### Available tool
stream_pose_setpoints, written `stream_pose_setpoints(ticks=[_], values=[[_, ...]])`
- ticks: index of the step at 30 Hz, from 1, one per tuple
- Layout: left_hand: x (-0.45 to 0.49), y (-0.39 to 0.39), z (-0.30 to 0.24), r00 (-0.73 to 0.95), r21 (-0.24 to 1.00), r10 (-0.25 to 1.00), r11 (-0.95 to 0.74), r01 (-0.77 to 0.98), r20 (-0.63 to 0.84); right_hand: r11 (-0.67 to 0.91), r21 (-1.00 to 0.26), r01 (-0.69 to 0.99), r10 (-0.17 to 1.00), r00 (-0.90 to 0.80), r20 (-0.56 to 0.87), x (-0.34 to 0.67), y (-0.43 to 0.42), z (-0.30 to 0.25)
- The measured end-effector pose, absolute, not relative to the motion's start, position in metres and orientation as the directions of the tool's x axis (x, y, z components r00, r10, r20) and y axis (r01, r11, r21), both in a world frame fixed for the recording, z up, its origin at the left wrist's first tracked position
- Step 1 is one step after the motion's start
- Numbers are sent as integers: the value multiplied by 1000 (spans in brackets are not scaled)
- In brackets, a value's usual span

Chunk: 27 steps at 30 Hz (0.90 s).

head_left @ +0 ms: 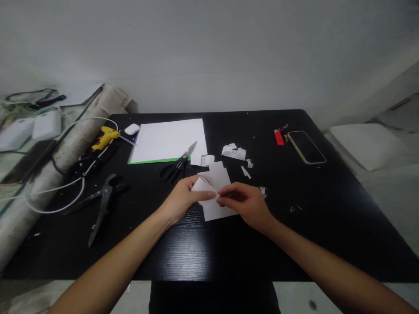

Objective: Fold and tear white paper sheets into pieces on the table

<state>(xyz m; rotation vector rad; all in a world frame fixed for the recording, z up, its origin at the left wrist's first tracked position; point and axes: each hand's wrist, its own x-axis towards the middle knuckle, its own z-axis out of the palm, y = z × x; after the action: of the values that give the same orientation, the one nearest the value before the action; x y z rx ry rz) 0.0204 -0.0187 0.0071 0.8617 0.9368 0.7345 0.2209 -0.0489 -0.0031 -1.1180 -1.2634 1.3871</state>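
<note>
- Mid-view, a folded paper [200, 185] above a white sheet [216, 211] on the black bench [278, 253].
- Left hand [181, 197], at the paper's 8 o'clock: fingers hold it; some are hidden behind it.
- Right hand [251, 203], 3 o'clock: fingers narrow at the paper's edge; I cannot tell whether they grip it.
- Scissors [183, 162], 10 o'clock: black handles blend into the bench.
- Pliers [105, 192], 9 o'clock: dark handles, hard to make out.

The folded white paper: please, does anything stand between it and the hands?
Nothing visible does. The left hand grips the folded white paper directly, and the right hand pinches its right corner. The scissors lie beyond the left hand, not between.
</note>
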Motion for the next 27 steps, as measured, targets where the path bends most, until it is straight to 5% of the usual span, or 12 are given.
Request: stream_pose_setpoints(ticks=[27], values=[[12, -15, 4, 452, 898, 810, 438, -45, -373, -1, -999, -47, 978, -210, 8, 224, -48, -1]])
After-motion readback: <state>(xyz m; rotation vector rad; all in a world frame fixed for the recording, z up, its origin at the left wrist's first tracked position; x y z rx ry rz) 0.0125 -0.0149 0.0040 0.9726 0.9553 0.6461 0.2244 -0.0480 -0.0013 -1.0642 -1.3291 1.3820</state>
